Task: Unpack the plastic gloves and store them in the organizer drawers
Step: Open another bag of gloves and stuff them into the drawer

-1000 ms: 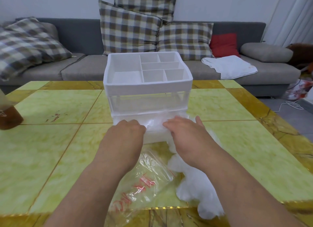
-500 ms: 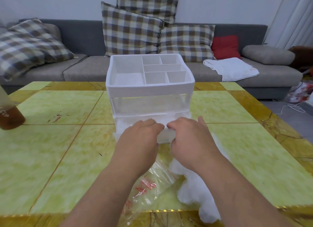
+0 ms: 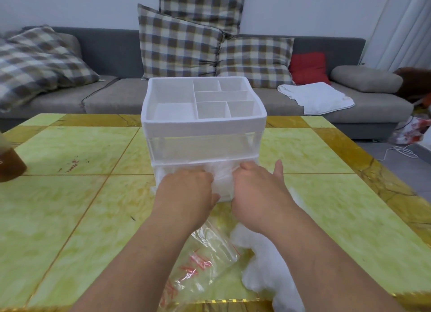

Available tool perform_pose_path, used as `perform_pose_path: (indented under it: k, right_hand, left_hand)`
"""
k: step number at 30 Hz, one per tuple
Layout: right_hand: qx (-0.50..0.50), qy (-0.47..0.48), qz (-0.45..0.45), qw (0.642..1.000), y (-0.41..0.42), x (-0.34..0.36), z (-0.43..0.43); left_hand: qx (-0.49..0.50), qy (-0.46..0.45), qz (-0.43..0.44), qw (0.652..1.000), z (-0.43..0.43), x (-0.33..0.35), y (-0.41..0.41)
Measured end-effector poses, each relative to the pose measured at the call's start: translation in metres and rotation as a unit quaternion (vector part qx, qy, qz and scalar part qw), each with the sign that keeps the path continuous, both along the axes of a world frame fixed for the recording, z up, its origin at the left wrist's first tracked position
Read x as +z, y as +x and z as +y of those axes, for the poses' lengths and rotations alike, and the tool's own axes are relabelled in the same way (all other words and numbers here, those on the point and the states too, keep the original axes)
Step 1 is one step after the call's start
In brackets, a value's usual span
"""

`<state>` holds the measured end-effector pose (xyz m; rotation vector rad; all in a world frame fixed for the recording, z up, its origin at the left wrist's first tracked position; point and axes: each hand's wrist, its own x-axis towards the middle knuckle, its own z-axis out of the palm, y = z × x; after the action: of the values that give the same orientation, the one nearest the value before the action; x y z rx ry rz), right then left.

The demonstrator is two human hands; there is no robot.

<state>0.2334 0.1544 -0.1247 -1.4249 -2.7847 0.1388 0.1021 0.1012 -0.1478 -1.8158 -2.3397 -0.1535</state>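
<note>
Clutching the plastic gloves [image 3: 222, 173] with the left grip [image 3: 186, 190] and the right grip [image 3: 258, 190], fingers curled. Tucked in the bottom drawer [image 3: 225, 194] of the white organizer [image 3: 203, 127], 12 o'clock on the tabletop [image 3: 70, 218]. At 5 o'clock, a glove pile [image 3: 261, 265] beside a clear bag [image 3: 205, 260].

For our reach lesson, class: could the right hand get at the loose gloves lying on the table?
Probably yes. The loose gloves lie uncovered beneath the right forearm; the right hand, now at the bottom drawer, would only need to draw back.
</note>
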Motion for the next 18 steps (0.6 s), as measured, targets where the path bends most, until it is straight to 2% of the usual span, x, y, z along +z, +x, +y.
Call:
perform_pose_path:
  k: [3, 6, 8, 10, 14, 18]
  right_hand:
    - [0.001, -0.025, -0.033, 0.999, -0.010, 0.006, 0.005]
    - [-0.002, -0.062, -0.062, 0.996, -0.016, 0.012, 0.007]
    - [0.001, -0.063, -0.077, 0.995, -0.017, 0.013, 0.008]
    - [0.023, -0.053, -0.073, 0.996, -0.012, 0.014, 0.008]
    - [0.063, -0.093, 0.011, 0.994, 0.013, 0.025, 0.011]
    - [0.043, -0.079, 0.097, 0.991, 0.032, 0.049, 0.009]
  left_hand:
    - [-0.007, 0.026, 0.002, 1.000, -0.006, 0.001, 0.001]
    - [-0.011, 0.070, -0.040, 0.997, -0.010, 0.006, 0.003]
    - [-0.044, 0.099, -0.075, 0.991, -0.009, 0.008, 0.006]
    - [-0.087, 0.088, -0.092, 0.988, -0.005, 0.006, 0.010]
    - [-0.073, 0.054, -0.070, 0.993, 0.004, -0.001, 0.008]
    - [-0.053, 0.052, -0.039, 0.996, 0.005, -0.003, 0.010]
